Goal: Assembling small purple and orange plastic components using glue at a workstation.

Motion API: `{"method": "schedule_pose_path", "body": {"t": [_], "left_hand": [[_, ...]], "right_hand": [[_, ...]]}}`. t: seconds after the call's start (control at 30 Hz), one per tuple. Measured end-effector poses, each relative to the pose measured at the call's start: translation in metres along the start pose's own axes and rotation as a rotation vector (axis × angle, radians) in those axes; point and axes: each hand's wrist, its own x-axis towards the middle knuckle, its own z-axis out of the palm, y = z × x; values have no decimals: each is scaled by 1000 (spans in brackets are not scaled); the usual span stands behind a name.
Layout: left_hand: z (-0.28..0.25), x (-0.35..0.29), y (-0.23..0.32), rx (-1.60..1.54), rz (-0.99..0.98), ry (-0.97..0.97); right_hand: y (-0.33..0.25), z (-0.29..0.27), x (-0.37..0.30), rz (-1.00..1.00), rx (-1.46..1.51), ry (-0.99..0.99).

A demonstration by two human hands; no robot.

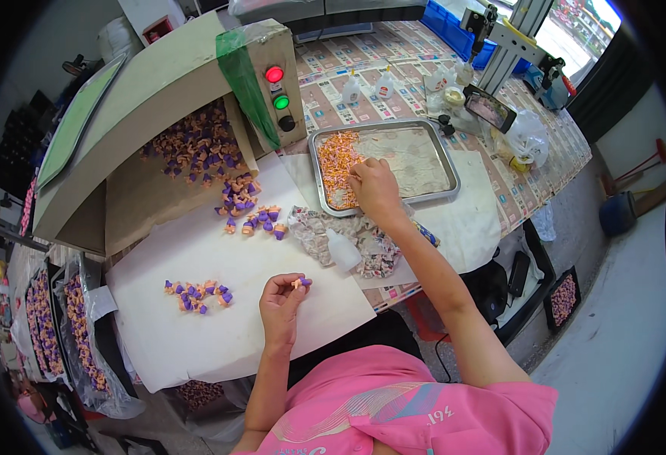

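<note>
Between the thumb and fingers of my left hand (280, 302) is a small purple and skin-toned figurine (300, 283), held above the white sheet (272, 345). My right hand (377, 186) reaches into a metal tray (457, 178), its fingers bunched at the edge of a heap of tiny orange, white and pink pieces (338, 163). Whatever those fingertips grip is too small to make out. More figurines lie on the sheet in a small group (196, 296) left of my left hand. Another cluster (261, 220) lies farther back, near the mouth of a box-like machine.
The curved machine (143, 98) with lit buttons holds a pile of figurines (196, 144). A crumpled cloth (310, 235) and a white squeeze bottle (343, 250) lie before the tray. Small bottles (384, 83) and a phone on a stand (490, 108) are farther back.
</note>
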Motion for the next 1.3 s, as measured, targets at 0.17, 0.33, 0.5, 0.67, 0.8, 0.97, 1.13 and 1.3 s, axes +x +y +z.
{"method": "schedule_pose_path", "body": {"t": [0.17,0.33,0.5,0.67,0.8,0.97,1.13,1.3], "left_hand": [[-1,0,4,-2,-1,3],[-6,0,3,-3,-6,15],[-16,3,3,30,12,20],[-20,7,9,20,2,14],[-33,7,8,-21,18,-19],[-39,6,8,-12,26,-45],[-40,5,7,54,63,-95],[-42,5,4,100,65,-118]], "right_hand": [[7,17,8,8,-31,-49],[-2,8,-5,-43,83,33],[-40,-16,-28,132,492,-118],[-95,-33,-83,250,729,-409],[-120,-27,-106,214,863,-588],[-126,-20,-116,208,842,-589],[-126,-20,-119,192,784,-572],[-125,-20,-120,75,702,-512]]}}
